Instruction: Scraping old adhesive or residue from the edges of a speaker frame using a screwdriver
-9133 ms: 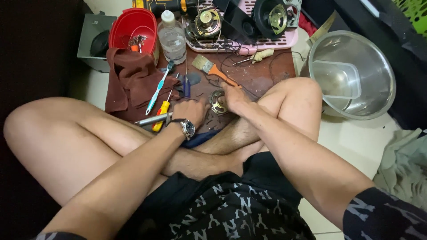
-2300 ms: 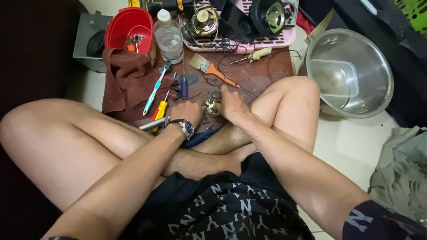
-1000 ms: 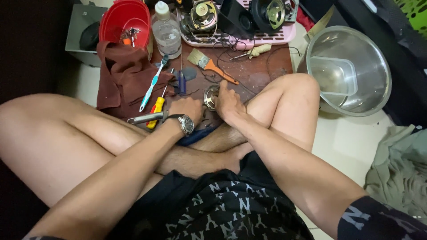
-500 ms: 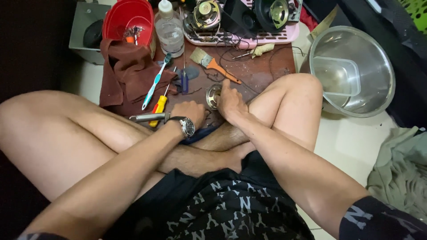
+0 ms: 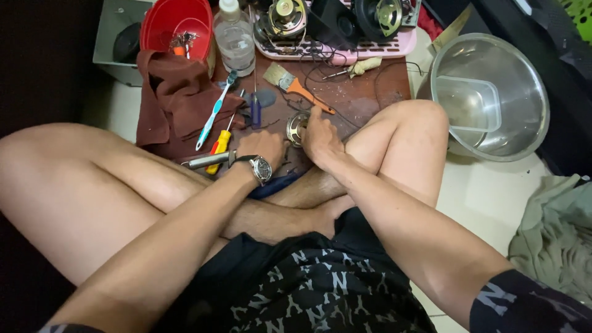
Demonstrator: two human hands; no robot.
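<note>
I sit cross-legged at a low brown board (image 5: pixel 364 98). Between my two hands lies a small round metal speaker part (image 5: pixel 297 121). My left hand (image 5: pixel 264 148), with a wristwatch on it, rests at the part's left side with curled fingers. My right hand (image 5: pixel 319 132) grips the part from the right, thumb pointing up. Just left of my left hand lie a metal-handled tool (image 5: pixel 206 161) and a yellow-handled screwdriver (image 5: pixel 217 147). What the fingers hold beneath is hidden.
On the board lie a toothbrush (image 5: pixel 214 111), a blue screwdriver (image 5: pixel 254 108), a paintbrush (image 5: pixel 296 87), a brown cloth (image 5: pixel 176 98), a plastic bottle (image 5: pixel 234 38) and a red bowl (image 5: pixel 179 24). A pink tray (image 5: pixel 401 44) holds speakers. A steel bowl (image 5: pixel 493 98) stands right.
My hands stay on the small speaker part with only slight shifts. The view has drifted a little; the tools on the board have not moved.
</note>
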